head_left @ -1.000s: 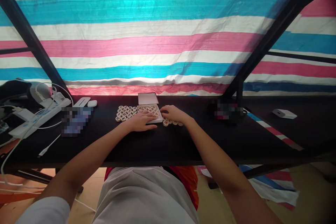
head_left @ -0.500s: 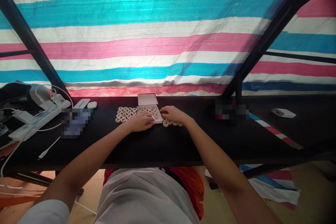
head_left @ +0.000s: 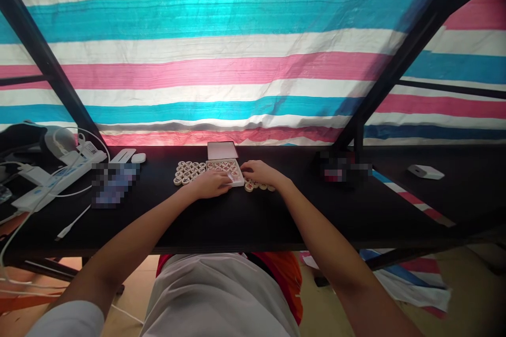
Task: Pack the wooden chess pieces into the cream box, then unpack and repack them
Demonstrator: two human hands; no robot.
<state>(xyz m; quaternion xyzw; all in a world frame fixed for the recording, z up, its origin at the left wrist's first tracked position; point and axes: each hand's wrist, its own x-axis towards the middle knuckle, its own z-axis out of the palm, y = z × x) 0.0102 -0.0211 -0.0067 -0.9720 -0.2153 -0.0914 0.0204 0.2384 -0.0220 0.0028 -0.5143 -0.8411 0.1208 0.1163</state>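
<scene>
A small white open box holds round Chinese chess pieces with red characters in rows. My left hand lies over the box's front left part, its fingers on the inner side and the thumb by the front wall, gripping it. At the box's right edge is my right hand, bent down with fingers curled together; what its fingertips hold is hidden. Under and in front of that hand lie loose red-marked pieces. Left of the box, dark-marked pieces sit in rows on the black table.
Behind the box its pale lid stands tilted. To the left are a power strip with cables, a blurred-out phone-like object and a white cable plug. A white adapter lies far right. Striped sheeting hangs behind the table.
</scene>
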